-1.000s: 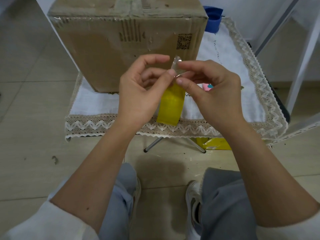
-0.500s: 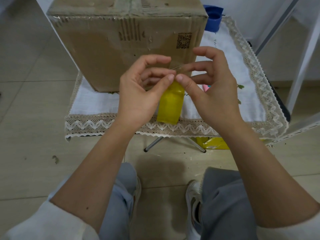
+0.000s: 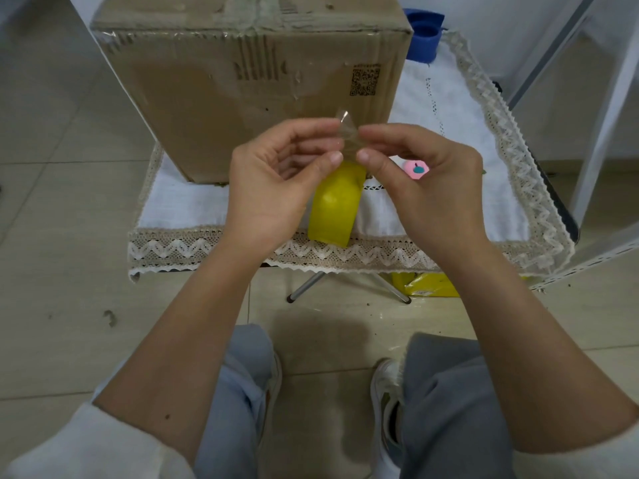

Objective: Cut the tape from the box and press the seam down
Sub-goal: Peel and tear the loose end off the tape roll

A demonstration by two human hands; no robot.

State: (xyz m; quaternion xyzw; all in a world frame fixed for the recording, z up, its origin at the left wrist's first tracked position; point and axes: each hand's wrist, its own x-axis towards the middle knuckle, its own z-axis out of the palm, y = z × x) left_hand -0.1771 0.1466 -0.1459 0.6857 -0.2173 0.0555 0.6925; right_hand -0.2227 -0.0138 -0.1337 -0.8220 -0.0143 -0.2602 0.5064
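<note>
A large cardboard box with a taped top seam stands at the back of a small table. In front of it I hold a yellow tape roll up on edge. My left hand grips the roll from the left. My right hand pinches the loose clear tape end, which sticks up between the fingertips of both hands. A small pink object with a teal spot shows behind my right hand; its nature is unclear.
A white cloth with lace trim covers the table. A blue object stands behind the box at the right. Yellow packaging lies on the tiled floor under the table. A white metal frame stands at the right.
My right fingers have closed back down onto the tape end, and the clear tab now stands up between both hands. The roll stays in the same place.
</note>
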